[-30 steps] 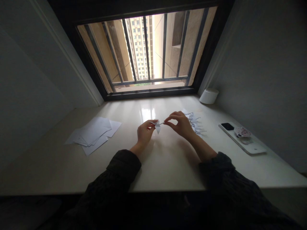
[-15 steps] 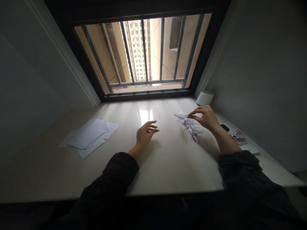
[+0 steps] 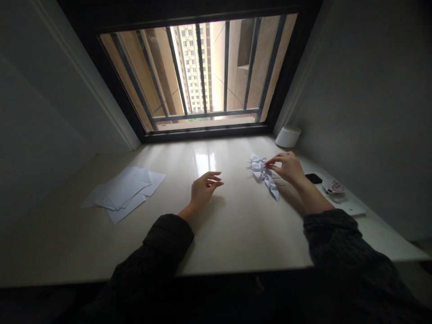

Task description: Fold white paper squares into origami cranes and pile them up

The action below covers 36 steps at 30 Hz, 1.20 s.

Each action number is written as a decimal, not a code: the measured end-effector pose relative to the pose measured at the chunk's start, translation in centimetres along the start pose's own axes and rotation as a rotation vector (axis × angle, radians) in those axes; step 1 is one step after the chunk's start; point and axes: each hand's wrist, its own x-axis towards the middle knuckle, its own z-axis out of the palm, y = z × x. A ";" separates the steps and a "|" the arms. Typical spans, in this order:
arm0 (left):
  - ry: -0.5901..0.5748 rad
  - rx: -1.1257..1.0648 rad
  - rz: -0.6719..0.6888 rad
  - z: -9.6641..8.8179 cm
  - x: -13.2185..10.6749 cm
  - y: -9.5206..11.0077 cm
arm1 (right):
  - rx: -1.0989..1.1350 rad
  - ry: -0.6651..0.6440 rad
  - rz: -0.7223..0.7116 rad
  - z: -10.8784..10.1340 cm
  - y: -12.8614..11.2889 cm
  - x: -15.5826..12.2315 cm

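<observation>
Folded-paper cluster (image 3: 258,170): several small white pieces, sharply creased, pointed like wings, with thin stick-like tips, lying on the worktop (image 3: 236,243) in an overlapping row; exact count hidden. Right hand (image 3: 289,170): at the right edge of the cluster, thumb and forefinger brought together against the paper; whether a piece is gripped between them cannot be told. Left hand (image 3: 201,189): left of the cluster, fingers loosely curved, thumb and forefinger apart, holding nothing. Sleeves (image 3: 168,236): two, dark cloth, faintly patterned, nearer the wearer than the cluster. Worktop: pale, smooth, glossy, with a window reflection left of the cluster. Paper sheets (image 3: 126,186): flat, white, straight-edged, fanned in a loose stack, well left of the cluster. White object (image 3: 288,137): rounded, squat, smooth, beyond the cluster to its right; contents, if a container, cannot be seen. Phone (image 3: 354,208): white, dark camera panel, right of the cluster, partly behind the right forearm; a round, face-printed attachment (image 3: 333,186) sits on its back. Window frame (image 3: 202,135): dark, behind the cluster, with upright bars (image 3: 201,67) outside.
</observation>
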 end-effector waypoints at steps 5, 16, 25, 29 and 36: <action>-0.008 -0.004 -0.002 0.0 0.0 0.0 | -0.006 -0.002 0.003 -0.2 0.1 -0.1; -0.019 0.022 -0.009 -0.1 0.1 -0.1 | 0.022 0.142 0.055 -3.1 -1.9 -0.2; 0.091 0.133 -0.026 -0.7 0.4 0.3 | 0.223 0.051 -0.121 -1.7 -16.8 -0.9; 0.181 0.338 -0.003 -2.1 0.6 1.0 | 0.192 -0.073 -0.103 3.0 -19.6 -2.2; 0.081 0.856 -0.016 -5.8 1.6 1.5 | 0.186 -0.173 -0.163 5.4 -18.8 -3.6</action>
